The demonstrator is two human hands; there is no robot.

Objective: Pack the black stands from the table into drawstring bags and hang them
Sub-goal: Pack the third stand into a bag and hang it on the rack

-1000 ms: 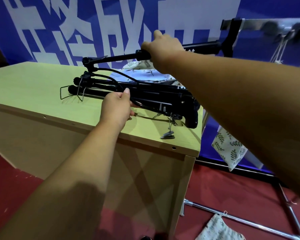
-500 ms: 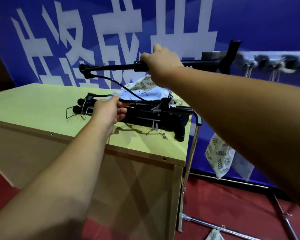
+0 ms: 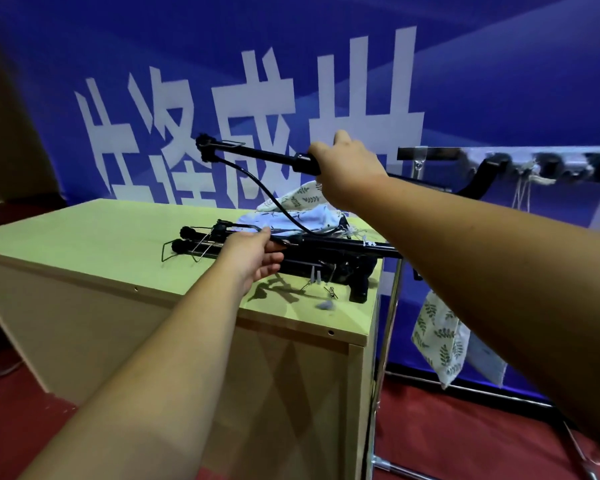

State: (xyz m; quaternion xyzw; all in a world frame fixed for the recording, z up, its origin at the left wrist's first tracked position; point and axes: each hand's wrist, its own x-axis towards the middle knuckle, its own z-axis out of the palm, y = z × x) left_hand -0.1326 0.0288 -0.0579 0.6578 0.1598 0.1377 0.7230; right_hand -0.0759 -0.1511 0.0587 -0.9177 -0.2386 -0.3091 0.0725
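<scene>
Counter (image 3: pixel 84 244) is my landmark. On its right half: pile of stands (image 3: pixel 343 249), lying left to right. Behind pile, also on counter: heap of bags (image 3: pixel 305 207). Above pile: raised stand (image 3: pixel 257 154) in right grip (image 3: pixel 347 168), tip pointing left; cable (image 3: pixel 267 196) drops from tip to pile. Left grip (image 3: pixel 253 254) at pile's near side, touching it; I cannot tell if it clasps. Just beside counter's right edge: rack post (image 3: pixel 394 306). Rail (image 3: pixel 437 154) runs right from post top, higher than counter top; hanging bag (image 3: pixel 437 344) below rail. Banner (image 3: pixel 187 64) behind counter.
</scene>
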